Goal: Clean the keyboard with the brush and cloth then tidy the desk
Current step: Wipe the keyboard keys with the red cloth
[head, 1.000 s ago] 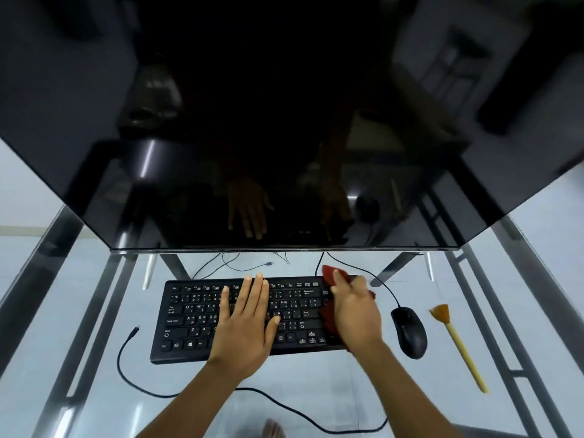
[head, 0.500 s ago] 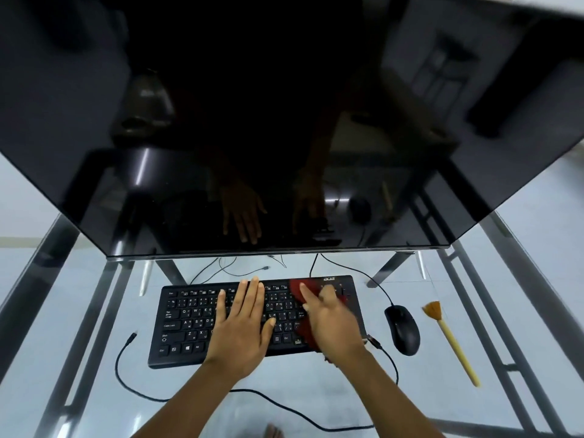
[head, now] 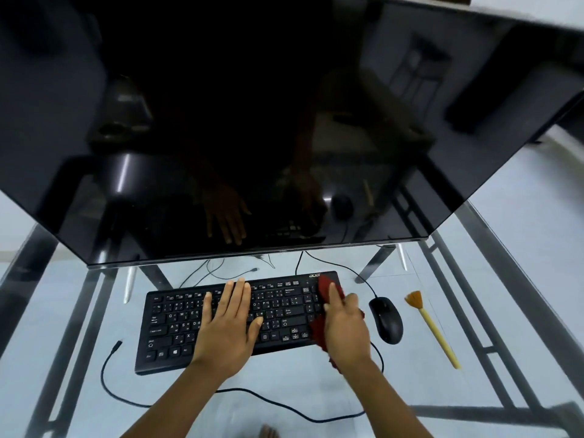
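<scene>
Item, keyboard (head: 177, 327): black, flat, full-width board lying across the glass desk (head: 474, 279) just below the dark monitor (head: 252, 121); I judge it light and stiff, likely to slide on glass, so it wants a flat palm holding it down rather than a grip. Left hand (head: 226, 324): laid over the middle keys, fingers straight and close together, thumb spread to the side. Item, cloth (head: 327, 286): dark red, soft and limp, bunched at the right end of the board, part showing beside the fingertips near the top corner and part hanging out below the palm over the front edge; I judge it near weightless and shapeless, best taken as a wad under the palm. Right hand (head: 346, 327): on top of it, index finger stretched along the cloth, the other fingers bent down over it, pinning it to the keys. Item, brush (head: 433, 327): pale stick handle, tan bristle fan, lying apart on the glass to the right, beyond the mouse (head: 386, 319); light and rigid, I would take it mid-handle
</scene>
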### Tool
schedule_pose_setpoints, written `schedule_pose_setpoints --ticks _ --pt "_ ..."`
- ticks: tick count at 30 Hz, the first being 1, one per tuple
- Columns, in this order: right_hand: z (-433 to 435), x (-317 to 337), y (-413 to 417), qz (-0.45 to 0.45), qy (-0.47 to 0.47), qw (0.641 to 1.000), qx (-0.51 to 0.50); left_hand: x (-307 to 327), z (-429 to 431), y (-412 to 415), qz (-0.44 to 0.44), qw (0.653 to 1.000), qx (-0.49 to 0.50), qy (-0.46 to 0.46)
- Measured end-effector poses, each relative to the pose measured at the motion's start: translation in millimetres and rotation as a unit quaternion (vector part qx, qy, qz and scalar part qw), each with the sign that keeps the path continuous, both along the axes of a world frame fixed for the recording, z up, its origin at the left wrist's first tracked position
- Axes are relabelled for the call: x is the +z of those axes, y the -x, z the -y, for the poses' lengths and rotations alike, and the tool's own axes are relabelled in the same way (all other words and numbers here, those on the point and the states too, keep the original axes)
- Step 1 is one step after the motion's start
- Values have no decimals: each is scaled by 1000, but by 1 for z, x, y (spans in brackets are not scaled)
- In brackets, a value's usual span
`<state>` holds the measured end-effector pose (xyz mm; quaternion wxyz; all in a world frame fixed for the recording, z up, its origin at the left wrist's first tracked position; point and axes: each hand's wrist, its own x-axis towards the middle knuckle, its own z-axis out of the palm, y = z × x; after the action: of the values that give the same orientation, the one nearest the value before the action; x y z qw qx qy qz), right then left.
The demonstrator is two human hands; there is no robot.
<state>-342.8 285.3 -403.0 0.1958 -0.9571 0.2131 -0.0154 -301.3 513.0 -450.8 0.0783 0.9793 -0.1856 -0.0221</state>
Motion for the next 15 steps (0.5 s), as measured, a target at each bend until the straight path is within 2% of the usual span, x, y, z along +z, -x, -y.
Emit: schedule_pose_setpoints --ticks 2,4,5,7,9,11,13,14,15 --pt "-26 6 16 -13 -161 984 73 0 0 0 -10 1000 1 1" --pt "-43 8 27 -54 -186 963 186 3 1 0 -23 1000 3 8" --pt "-44 4 31 -61 -161 958 229 6 1 1 -20 1000 2 12" --pt "-43 5 33 -63 -128 966 217 14 3 1 -12 999 -13 39" --pt "-43 5 34 4 -44 980 196 33 14 4 -43 990 -31 132" --pt "-44 18 35 55 -37 979 190 62 33 8 -120 953 3 278" --pt "-43 30 33 70 -95 977 175 83 51 8 -207 888 87 401" --pt "-40 36 32 58 -133 975 166 88 58 6 -229 865 120 430" --pt "-34 44 33 51 -175 971 155 91 64 4 -233 856 129 444"
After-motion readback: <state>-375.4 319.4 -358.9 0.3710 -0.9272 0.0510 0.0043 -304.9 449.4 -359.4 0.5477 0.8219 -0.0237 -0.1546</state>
